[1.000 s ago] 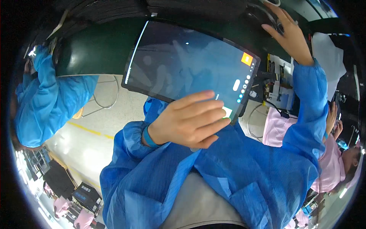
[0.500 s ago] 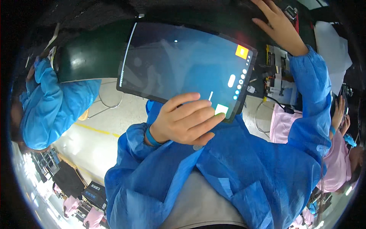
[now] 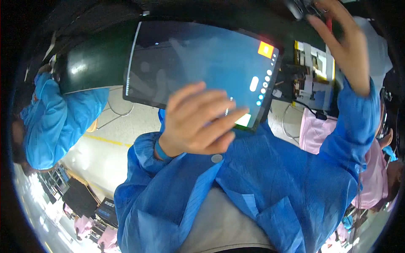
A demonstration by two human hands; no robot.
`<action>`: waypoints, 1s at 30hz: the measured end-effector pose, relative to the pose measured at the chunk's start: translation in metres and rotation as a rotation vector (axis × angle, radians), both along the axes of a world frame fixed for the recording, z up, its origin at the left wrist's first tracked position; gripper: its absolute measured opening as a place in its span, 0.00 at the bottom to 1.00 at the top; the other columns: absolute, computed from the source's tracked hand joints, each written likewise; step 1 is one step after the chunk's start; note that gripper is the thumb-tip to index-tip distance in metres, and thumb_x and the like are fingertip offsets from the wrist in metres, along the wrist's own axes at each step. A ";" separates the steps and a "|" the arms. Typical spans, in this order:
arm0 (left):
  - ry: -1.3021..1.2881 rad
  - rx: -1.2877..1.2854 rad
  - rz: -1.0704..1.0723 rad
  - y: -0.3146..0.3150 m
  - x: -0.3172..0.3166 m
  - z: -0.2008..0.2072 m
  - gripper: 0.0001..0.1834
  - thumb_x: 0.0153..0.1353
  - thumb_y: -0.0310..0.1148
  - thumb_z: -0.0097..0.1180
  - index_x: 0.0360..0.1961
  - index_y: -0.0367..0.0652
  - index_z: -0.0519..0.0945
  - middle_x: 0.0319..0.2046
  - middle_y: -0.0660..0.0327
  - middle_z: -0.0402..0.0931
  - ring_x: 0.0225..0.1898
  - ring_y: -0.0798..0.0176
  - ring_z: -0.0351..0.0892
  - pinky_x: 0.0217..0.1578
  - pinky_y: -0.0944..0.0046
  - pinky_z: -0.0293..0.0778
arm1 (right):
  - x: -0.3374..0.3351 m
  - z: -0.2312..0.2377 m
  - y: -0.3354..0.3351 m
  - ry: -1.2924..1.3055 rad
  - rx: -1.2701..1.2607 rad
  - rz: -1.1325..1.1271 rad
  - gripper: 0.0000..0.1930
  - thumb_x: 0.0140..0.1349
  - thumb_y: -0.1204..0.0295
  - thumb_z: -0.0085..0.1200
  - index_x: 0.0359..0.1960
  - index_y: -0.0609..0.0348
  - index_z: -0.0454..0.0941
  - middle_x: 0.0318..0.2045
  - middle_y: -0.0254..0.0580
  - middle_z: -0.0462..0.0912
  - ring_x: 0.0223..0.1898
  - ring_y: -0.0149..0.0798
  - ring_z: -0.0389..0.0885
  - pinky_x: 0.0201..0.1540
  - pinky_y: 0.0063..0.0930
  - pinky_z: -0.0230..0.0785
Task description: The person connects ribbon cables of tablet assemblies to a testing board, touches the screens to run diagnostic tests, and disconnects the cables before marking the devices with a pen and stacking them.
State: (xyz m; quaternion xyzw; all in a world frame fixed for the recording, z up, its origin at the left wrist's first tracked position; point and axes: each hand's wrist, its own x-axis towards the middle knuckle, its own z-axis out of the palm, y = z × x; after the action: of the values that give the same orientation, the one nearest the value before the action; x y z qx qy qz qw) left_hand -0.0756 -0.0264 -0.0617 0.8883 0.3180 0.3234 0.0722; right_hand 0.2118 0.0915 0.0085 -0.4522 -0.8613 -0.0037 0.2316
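A large dark tablet [image 3: 190,55] stands in front of me with its screen lit in blue, with round icons along its right side. My left hand [image 3: 198,120] is over its lower right part, fingers stretched and spread, blurred by motion. It holds nothing, and whether a fingertip touches the glass I cannot tell. At the upper right my right hand [image 3: 348,46] is raised, thumb and fingers around a small black-and-silver device [image 3: 300,8] at the picture's top edge. Blur hides its exact kind and part of the grip.
Right of the tablet lie trays with metal and yellow parts [image 3: 314,63] and a black cable [image 3: 308,109]. White sheets [image 3: 373,42] lie farther right. A person in a blue coat [image 3: 63,114] sits at the left. Another person's pink garment [image 3: 371,181] shows at the right.
My right hand has moved right and now has the small device at its fingertips. My left hand has shifted slightly left and up from the screen's lower corner.
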 end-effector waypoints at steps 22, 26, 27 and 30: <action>0.498 -0.271 0.035 0.079 0.078 0.024 0.54 0.45 0.56 0.63 0.58 0.18 0.58 0.58 0.32 0.60 0.65 0.40 0.56 0.67 0.46 0.44 | 0.005 -0.069 -0.103 -0.090 -0.177 0.245 0.09 0.49 0.74 0.56 0.33 0.60 0.72 0.39 0.41 0.77 0.34 0.38 0.81 0.30 0.26 0.77; 0.458 -0.228 0.022 0.076 0.076 0.022 0.54 0.45 0.55 0.64 0.58 0.18 0.58 0.59 0.32 0.59 0.65 0.40 0.56 0.67 0.47 0.44 | 0.008 -0.069 -0.103 -0.100 -0.190 0.274 0.10 0.49 0.75 0.55 0.33 0.61 0.72 0.39 0.42 0.77 0.36 0.38 0.81 0.31 0.26 0.77; 0.463 -0.232 0.022 0.076 0.077 0.022 0.54 0.45 0.55 0.64 0.58 0.18 0.58 0.59 0.32 0.59 0.65 0.40 0.56 0.67 0.47 0.44 | 0.009 -0.068 -0.103 -0.097 -0.190 0.285 0.10 0.48 0.75 0.55 0.33 0.61 0.72 0.39 0.42 0.77 0.37 0.39 0.81 0.31 0.26 0.77; 0.473 -0.245 0.032 0.074 0.077 0.022 0.54 0.45 0.55 0.64 0.58 0.18 0.57 0.59 0.32 0.59 0.65 0.40 0.55 0.68 0.48 0.44 | 0.011 -0.069 -0.100 -0.121 -0.191 0.311 0.10 0.49 0.75 0.54 0.34 0.61 0.72 0.40 0.43 0.77 0.37 0.40 0.81 0.32 0.27 0.78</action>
State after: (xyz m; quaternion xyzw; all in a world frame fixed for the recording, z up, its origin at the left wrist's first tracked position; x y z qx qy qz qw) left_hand 0.0010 0.0473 -0.0400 0.9186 0.3769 0.0671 0.0977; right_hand 0.2228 -0.0086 -0.0608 -0.3327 -0.9296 0.0865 0.1332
